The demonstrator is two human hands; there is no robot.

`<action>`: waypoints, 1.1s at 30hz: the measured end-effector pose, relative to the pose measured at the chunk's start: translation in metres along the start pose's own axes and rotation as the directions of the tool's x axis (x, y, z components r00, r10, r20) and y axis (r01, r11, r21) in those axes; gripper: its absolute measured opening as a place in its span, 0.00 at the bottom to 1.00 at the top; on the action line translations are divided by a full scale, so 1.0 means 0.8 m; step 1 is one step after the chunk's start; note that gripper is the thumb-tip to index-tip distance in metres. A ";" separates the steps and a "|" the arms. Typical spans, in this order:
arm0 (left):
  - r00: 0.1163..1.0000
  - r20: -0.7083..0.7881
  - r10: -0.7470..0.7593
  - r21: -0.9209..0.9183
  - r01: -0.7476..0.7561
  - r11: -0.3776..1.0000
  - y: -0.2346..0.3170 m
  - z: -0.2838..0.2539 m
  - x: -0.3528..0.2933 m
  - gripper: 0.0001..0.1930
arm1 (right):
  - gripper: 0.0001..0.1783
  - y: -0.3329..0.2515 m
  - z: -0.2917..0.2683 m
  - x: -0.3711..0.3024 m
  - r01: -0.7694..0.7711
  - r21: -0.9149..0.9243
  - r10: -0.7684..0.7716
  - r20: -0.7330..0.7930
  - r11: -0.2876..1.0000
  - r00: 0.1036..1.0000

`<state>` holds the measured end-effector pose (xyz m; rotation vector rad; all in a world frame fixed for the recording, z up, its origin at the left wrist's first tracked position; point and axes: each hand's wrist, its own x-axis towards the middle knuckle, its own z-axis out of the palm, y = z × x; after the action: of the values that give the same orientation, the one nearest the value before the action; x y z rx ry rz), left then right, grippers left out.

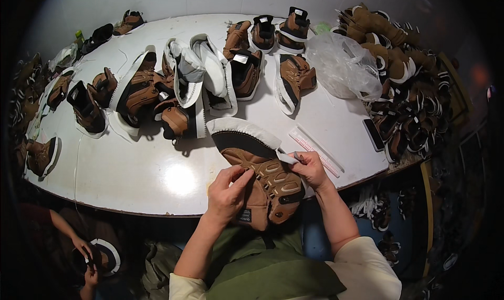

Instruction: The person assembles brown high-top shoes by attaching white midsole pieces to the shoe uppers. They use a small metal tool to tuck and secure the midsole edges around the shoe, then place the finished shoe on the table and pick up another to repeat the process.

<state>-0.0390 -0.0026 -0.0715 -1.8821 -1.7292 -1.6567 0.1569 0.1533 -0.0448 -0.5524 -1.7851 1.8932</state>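
Observation:
A brown and black shoe upper [242, 142] with a white stitched rim lies tilted over the table's near edge, its ankle end toward me. My left hand [229, 191] is closed in a pinch at the lacing loops along its middle. On the other side my right hand [311, 170] pinches the white rim where a strip of it bends outward. A small dark, metallic-looking bit shows at those right fingertips; its kind is too small to tell. A green apron [262, 268] covers my lap beneath the upper.
Several similar uppers [140, 90] stand across the white table [126, 179]. A clear ruler [317, 150], a dark phone [373, 135] and a plastic bag [344, 64] lie rightward, beside heaped shoe uppers [415, 106]. At lower left, another person's hands [86, 255] hold a shoe piece.

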 end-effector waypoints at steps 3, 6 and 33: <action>1.000 -0.005 0.005 -0.007 -0.005 1.000 -0.001 -0.001 -0.003 0.20 | 0.11 -0.003 0.002 0.001 0.001 -0.003 -0.001 0.017 1.000 1.000; 1.000 -0.001 0.019 -0.004 -0.019 1.000 -0.002 -0.004 -0.005 0.19 | 0.12 0.001 -0.002 0.002 0.013 -0.001 -0.013 0.042 1.000 0.999; 0.922 0.209 -0.326 -0.356 0.382 0.853 0.024 -0.011 -0.041 0.25 | 0.09 0.018 -0.021 0.031 -0.144 0.107 0.156 -0.113 0.984 0.981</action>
<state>-0.0221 -0.0363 -0.0809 -1.9645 -2.0298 -2.1980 0.1457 0.1809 -0.0597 -0.7681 -1.6037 1.9903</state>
